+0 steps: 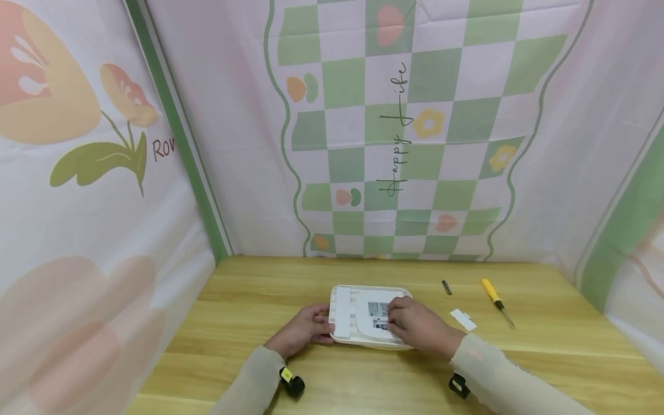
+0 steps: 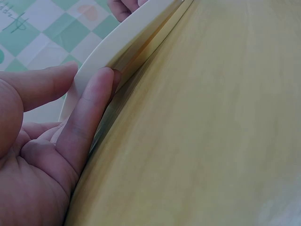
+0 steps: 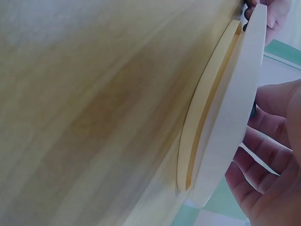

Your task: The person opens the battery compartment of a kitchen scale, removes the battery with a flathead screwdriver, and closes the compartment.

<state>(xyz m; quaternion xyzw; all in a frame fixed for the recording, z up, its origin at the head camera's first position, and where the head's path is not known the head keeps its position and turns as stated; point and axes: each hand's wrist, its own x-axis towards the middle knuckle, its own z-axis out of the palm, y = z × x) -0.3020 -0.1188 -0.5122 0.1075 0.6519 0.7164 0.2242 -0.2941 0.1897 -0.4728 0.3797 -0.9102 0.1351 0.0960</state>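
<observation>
The white device (image 1: 344,311) lies on the tabletop (image 1: 363,383), its ribbed side up, with a grey label (image 1: 376,309) and, at the label's 6 o'clock, a small slot (image 1: 380,324). The left hand (image 1: 307,328) sits at the device's 9 o'clock, gripping the edge between thumb and fingers. The right hand (image 1: 421,324) reaches in from 3 o'clock, its fingertips at the slot. In the right wrist view its thumb and forefinger pinch a dark piece (image 3: 254,111), mostly hidden, so I cannot tell what it is. Beneath the white body, both wrist views show a yellowish rim (image 3: 197,127).

Past the right hand, toward 2 o'clock from the device, lies a loose battery (image 1: 446,287). A white cover (image 1: 463,319) lies at the battery's 5 o'clock. At the cover's 2 o'clock is a yellow screwdriver (image 1: 498,304), its tip pointing to 5 o'clock. A green-and-white checked cloth (image 1: 384,155) hangs at 12 o'clock, behind the tabletop, with sideways lettering reading "Happy Life".
</observation>
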